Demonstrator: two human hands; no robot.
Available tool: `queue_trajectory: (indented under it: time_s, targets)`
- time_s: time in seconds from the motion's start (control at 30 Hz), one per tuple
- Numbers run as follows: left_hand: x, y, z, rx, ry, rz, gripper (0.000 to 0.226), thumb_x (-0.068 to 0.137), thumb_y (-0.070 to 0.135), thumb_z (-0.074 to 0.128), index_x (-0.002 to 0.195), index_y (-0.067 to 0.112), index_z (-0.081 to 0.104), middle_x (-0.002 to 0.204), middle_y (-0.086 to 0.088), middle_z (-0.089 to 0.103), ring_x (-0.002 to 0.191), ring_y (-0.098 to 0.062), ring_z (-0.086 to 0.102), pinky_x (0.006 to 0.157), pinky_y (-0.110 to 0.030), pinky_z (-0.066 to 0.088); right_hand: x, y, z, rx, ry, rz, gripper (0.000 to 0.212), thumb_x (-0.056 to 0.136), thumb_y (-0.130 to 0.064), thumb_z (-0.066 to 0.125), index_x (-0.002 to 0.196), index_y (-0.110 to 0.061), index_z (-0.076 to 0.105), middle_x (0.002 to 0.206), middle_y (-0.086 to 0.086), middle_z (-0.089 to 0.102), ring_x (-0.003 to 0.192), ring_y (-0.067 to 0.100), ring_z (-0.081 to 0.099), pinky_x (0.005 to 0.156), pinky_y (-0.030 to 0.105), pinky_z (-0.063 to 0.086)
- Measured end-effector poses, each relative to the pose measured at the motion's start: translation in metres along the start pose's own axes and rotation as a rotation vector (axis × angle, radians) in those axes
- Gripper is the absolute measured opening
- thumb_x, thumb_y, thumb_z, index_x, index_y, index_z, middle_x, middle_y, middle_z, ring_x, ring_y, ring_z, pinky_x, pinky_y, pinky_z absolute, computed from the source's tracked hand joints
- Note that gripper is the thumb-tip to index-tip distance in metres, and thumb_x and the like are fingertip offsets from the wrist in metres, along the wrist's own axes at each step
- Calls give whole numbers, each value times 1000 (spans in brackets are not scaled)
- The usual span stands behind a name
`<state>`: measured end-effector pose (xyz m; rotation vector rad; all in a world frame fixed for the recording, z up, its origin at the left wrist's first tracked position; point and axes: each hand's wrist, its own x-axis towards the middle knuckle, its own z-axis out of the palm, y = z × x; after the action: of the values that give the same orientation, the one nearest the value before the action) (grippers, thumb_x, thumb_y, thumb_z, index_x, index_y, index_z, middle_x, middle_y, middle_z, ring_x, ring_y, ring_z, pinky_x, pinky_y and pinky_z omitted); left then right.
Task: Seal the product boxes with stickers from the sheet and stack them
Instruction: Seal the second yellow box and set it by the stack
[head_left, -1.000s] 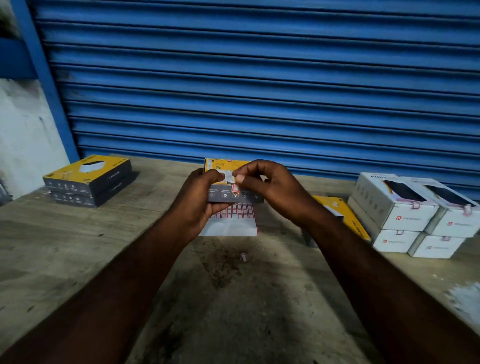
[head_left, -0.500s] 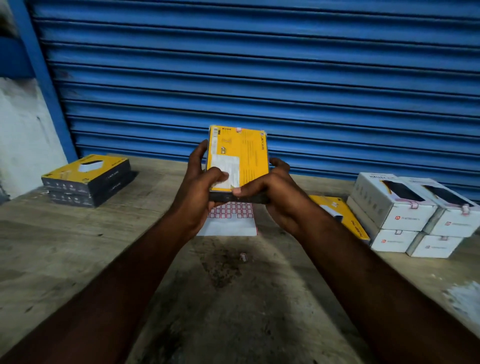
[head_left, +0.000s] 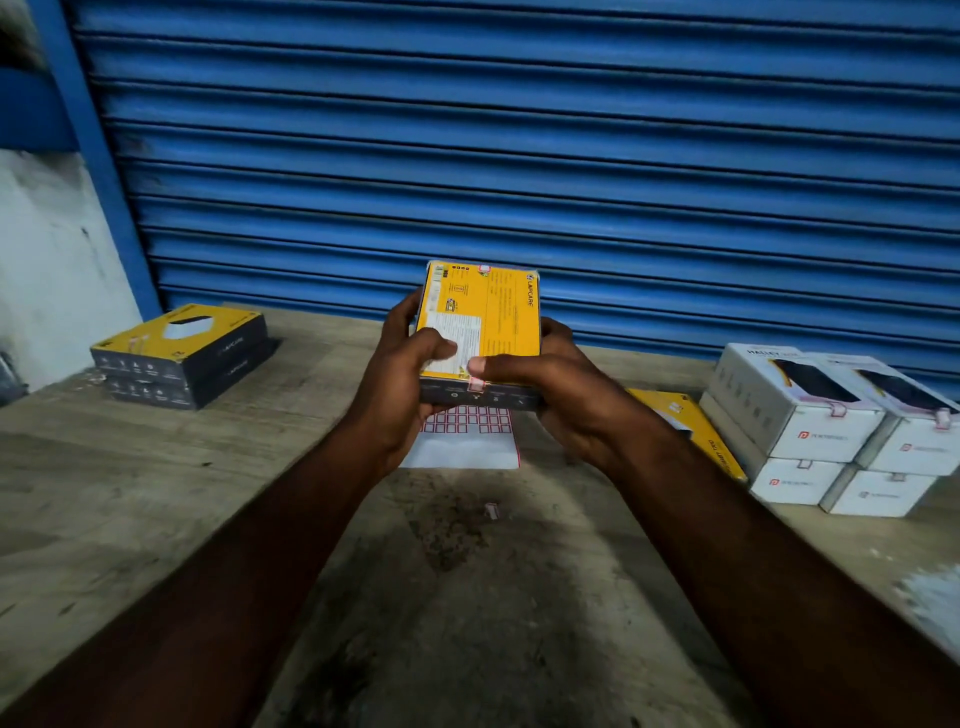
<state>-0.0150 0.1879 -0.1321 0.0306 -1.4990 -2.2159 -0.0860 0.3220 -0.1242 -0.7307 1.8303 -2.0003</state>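
At the centre of the frame, a flat yellow cardboard product box with dark grey sides is held above the worn wooden table, its printed yellow face tilted up toward the camera. The left hand grips its left edge, thumb laid on the white label and fingers curled round the side. The right hand grips the lower right corner, its thumb pressed flat on the yellow face just above a small red-edged sticker that wraps over the near edge. Another small sticker sits on the far edge. Directly below the box, a white sticker sheet with rows of red-bordered stickers lies on the table, partly hidden by the hands. A tiny loose scrap lies nearer the camera. At middle left, two yellow-topped dark boxes stand stacked. At right, a further yellow box lies partly behind the right forearm, just beside four white boxes stacked two on two. A blue ribbed metal roller shutter fills the upper frame.
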Motion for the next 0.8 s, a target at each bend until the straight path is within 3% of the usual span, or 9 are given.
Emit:
queue_trajectory:
  time_s: [0.07,0.17,0.23,0.3,0.37,0.47,0.53,0.63,0.8]
  targets:
    - [0,-1,0,7,1,-12,56,93,-3,42,142,23,46,123,-5,68,102,-27,69,67,-37,60,3,3,2,24,45,36,87,61,-13,88,136,-12,44,120,12,68,98,24,72,80,37,60]
    - [2,-1,0,14,2,-29,51,94,-1,43,140,22,47,119,-6,69,98,-27,70,64,-36,59,3,4,4,7,144,74,62,86,-21,72,138,-12,39,110,9,72,87,22,75,65,32,59]
    - [3,-1,-1,35,1,-69,46,94,2,45,137,19,50,119,-8,70,96,-28,72,66,-37,60,1,2,6,-18,199,61,55,95,-31,62,139,-13,35,112,6,69,89,22,73,71,35,58]
    - [4,-2,-3,38,20,-152,40,94,6,46,133,11,52,119,-15,70,96,-31,71,68,-37,60,-3,1,6,-126,254,-58,63,96,-35,60,146,-18,26,130,3,56,103,14,64,87,34,54]
    - [4,-2,-5,4,62,-246,32,94,9,46,124,3,56,112,-19,68,89,-30,70,66,-34,61,-10,0,5,-346,211,-233,73,92,-38,64,150,-20,23,144,-6,39,116,-3,50,98,16,43]
    - [4,1,-7,-56,113,-340,20,95,9,46,110,1,57,99,-21,65,76,-27,68,59,-32,61,-19,5,8,-692,70,-410,59,90,-36,68,141,-19,45,135,-8,47,107,-11,44,86,-4,31]
    - [2,1,-5,-48,99,-367,15,96,9,45,102,2,58,90,-19,65,74,-27,67,59,-32,62,-19,15,6,-756,78,-501,39,91,-28,69,127,-14,61,131,-1,58,111,-4,50,95,6,39]
    - [-3,3,-1,-18,78,-371,13,97,9,46,100,3,58,89,-18,63,78,-28,66,66,-33,63,-22,19,-2,-705,86,-478,26,94,-23,65,118,-14,67,121,-4,66,113,5,59,99,33,48]
    - [-9,2,8,-66,36,-408,20,97,9,47,112,1,57,96,-20,64,84,-30,67,63,-35,63,-36,31,-23,-626,60,-515,36,92,-17,57,127,-12,61,140,-3,54,132,2,46,110,24,38]
